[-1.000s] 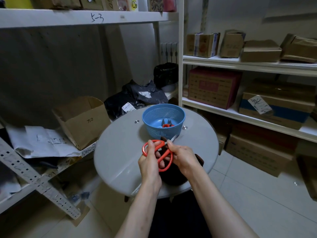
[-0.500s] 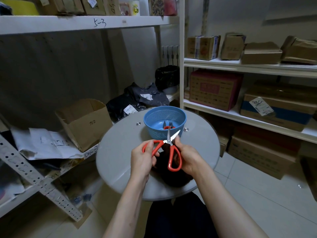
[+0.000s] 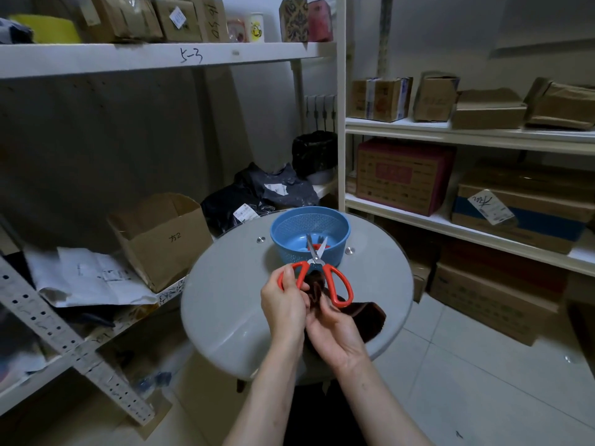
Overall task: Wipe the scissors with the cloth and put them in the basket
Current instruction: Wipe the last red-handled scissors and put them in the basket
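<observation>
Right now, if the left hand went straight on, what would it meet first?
Probably the blue basket; the left hand grips the scissors, whose blades point at it. Depth is unclear.

Handwritten "5-3" stands on the upper shelf edge (image 3: 128, 59); "方2" marks the open cardboard box (image 3: 151, 252). Other labels are unreadable.

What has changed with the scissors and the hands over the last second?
The scissors swung from sideways to blades pointing at the basket, handles spread apart. The right hand dropped lower, working the cloth between the handles. The left hand keeps gripping the left handle; the basket stays put on the table.
</observation>
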